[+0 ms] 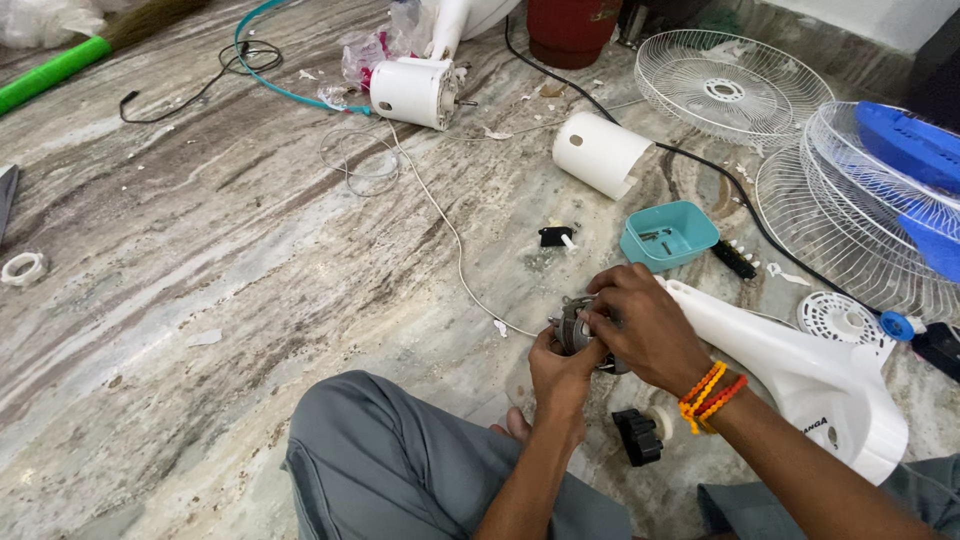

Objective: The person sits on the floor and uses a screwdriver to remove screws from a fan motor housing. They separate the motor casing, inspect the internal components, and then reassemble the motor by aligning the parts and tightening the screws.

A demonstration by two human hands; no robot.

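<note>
Both my hands are closed around a small grey metal fan motor (574, 325) held just above the marble floor. My left hand (560, 375) grips it from below. My right hand (645, 325), with orange thread bands at the wrist, covers its top and right side. A thin white wire (452, 232) runs from the motor across the floor to a white motor housing (412, 92) at the back. Most of the motor is hidden by my fingers.
A white fan body (810, 375) lies by my right arm, a black knob (638, 437) below it. A teal tray (668, 234) of screws, a white cylinder cover (600, 153), wire fan grilles (732, 88), blue blades (915, 150) and a green-handled broom (50, 72) lie around.
</note>
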